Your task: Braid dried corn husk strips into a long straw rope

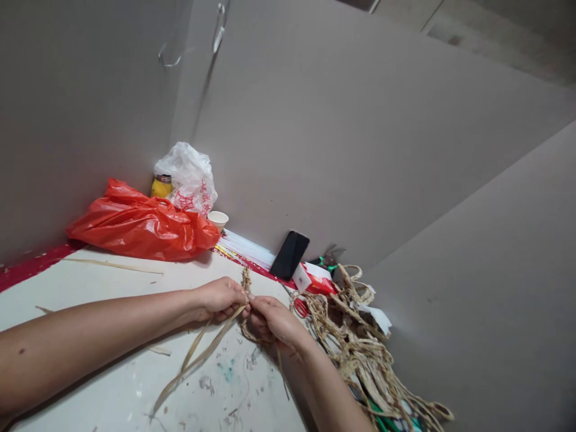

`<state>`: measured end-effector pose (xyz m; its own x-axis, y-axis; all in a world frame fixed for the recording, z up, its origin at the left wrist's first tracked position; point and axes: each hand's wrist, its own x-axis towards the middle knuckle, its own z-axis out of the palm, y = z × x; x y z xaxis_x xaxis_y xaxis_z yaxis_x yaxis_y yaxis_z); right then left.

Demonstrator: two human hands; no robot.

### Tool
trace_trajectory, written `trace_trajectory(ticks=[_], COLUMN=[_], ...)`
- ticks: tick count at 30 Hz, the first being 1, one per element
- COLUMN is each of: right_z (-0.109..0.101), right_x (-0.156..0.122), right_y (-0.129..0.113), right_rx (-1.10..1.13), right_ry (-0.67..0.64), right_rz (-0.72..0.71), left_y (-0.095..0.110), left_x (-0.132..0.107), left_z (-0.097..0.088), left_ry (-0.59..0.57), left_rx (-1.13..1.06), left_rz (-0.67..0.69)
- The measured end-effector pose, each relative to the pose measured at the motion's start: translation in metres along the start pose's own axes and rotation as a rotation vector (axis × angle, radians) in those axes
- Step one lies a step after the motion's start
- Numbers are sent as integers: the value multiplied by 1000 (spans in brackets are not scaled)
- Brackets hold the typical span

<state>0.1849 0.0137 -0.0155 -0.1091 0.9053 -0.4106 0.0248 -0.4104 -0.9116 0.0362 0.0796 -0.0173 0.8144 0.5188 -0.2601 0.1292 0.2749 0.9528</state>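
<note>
The fingers of both hands meet above the tabletop [103, 396], thumbs and forefingers pinched together on a braided cord [246, 281] of straw-coloured fibre. The left hand [222, 298] grips it from the left, the right hand [275, 321] from the right, their fingertips nearly touching. The cord's short end stands up on the far side of the fingers, while another part loops below, just beside the right hand. Loose flat strips [194, 363] trail from the pinch toward the near left.

Right of the right hand lies a tangled heap of braided rope [355, 345], with a red ring [301, 308] at its left edge. Beyond the fingers, a dark phone [289, 257] leans against the wall [324, 132], with a red-and-white box [320, 282] just right of it and a green-handled tool [330, 259] behind the box. On the far left, an orange-red plastic bag [146, 231] lies in front of a yellow jar [161, 186] and a white plastic bag [191, 171]; a white cup [218, 219] stands at its right end. A thin dry strip [117, 265] lies on the near side of the orange-red bag.
</note>
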Motion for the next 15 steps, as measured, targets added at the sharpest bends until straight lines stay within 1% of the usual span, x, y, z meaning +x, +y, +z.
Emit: trace_trajectory(ticks=[1, 3, 6, 8, 10, 12, 13, 15], right_z=[-3, -8, -9, -4, 1, 7, 9, 14], right_x=[0, 1, 2, 3, 3, 2, 2, 1], right_y=[0, 0, 1, 2, 2, 3, 4, 5], right_rx=[20, 54, 102, 141, 175, 198, 207, 222], right_ry=[-33, -78, -88, -65, -18, 38, 65, 114], right_rz=[22, 58, 74, 59, 32, 11, 1, -21], left_y=[-1, -3, -5, -3, 2, 8, 11, 16], left_x=[1, 5, 8, 8, 5, -1, -4, -11], left_z=[-1, -4, -8, -11, -12, -12, -10, -4], left_ry=[-10, 16, 75, 70, 51, 63, 85, 174], left_rx=[45, 163, 404, 553, 661, 775, 843, 997], left_rz=[3, 35, 140, 193, 218, 229, 226, 214])
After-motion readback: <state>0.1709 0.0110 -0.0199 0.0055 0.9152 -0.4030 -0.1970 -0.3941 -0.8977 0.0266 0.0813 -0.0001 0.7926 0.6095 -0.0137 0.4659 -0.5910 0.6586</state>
